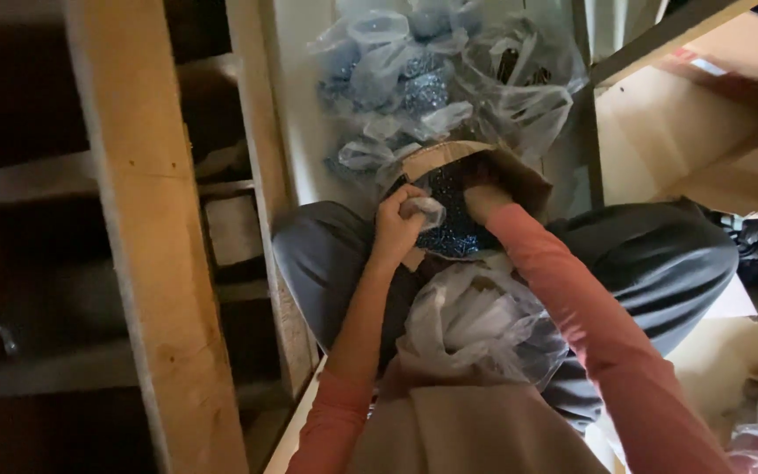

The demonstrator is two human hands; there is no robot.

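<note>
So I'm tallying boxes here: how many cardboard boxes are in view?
2: a small box between the knees, with the right hand in it, and a big box at upper right. Others may be hidden.

The sleeves (589, 325) were salmon pink, the trousers (660, 254) grey, the cardboard box (475, 171) brown, its small pieces (454, 219) glittery dark blue, the bags (449, 79) clear.

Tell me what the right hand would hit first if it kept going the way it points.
The right hand points down into the cardboard box; it would probably meet the dark glittery pieces inside first, though depth is unclear.
</note>
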